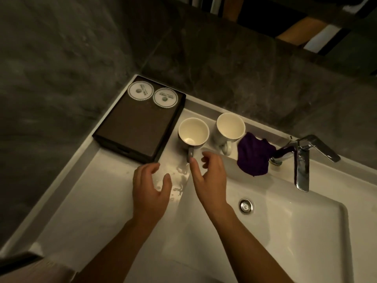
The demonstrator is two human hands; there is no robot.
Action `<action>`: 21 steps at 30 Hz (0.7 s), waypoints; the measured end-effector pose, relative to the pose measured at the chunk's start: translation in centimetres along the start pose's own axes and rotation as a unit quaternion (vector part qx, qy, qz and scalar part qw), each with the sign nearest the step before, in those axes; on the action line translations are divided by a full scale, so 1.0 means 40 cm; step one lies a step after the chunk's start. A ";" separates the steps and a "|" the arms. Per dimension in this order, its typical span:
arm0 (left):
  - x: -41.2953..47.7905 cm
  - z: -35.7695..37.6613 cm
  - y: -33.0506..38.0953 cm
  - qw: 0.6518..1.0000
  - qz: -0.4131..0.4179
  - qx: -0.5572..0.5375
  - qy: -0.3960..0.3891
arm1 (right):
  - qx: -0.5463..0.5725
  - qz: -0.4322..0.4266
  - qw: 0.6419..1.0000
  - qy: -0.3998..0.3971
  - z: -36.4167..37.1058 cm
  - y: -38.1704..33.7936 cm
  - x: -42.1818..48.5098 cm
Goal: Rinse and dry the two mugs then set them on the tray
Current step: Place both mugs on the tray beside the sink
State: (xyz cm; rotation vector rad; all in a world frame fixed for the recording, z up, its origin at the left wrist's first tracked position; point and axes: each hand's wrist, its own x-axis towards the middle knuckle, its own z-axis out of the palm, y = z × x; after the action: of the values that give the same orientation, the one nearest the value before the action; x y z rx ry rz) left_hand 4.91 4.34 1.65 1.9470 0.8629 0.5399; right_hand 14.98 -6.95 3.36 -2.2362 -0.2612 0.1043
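The first mug (193, 132) stands upright on the white surface, just beside the dark tray (132, 127). The second mug (230, 127) stands next to a purple cloth (254, 156). The left hand (151, 186) and the right hand (210, 176) hover with loose, spread fingers and hold nothing.

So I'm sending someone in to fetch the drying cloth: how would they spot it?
Find the chrome tap on the white sink's back ledge. Between it and the nearest cream mug lies a crumpled cloth. It is the only deep purple thing there.
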 end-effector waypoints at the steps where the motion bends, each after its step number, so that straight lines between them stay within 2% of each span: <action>1: -0.001 -0.018 -0.024 1.000 0.006 0.018 0.006 | 0.004 0.021 1.000 -0.006 0.016 -0.011 0.008; 6: 0.045 -0.101 -0.135 0.985 -0.006 0.171 0.022 | 0.008 0.064 0.998 0.005 0.061 -0.048 0.033; 11: 0.129 -0.145 -0.186 0.952 -0.021 0.307 -0.007 | -0.024 0.051 0.998 0.023 0.071 -0.055 0.023; 17: 0.169 -0.132 -0.231 0.924 -0.020 0.379 -0.050 | -0.074 0.069 0.993 0.065 0.075 -0.054 0.024; 21: 0.172 -0.129 -0.238 0.913 -0.020 0.403 -0.061 | -0.053 0.089 0.992 0.077 0.066 -0.048 0.037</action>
State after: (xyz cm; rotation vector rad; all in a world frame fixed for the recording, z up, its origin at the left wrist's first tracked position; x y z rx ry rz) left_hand 2.67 15.66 -3.92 2.6549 1.1551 0.0051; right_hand 15.70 -3.43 3.24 -2.3559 0.0163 0.0139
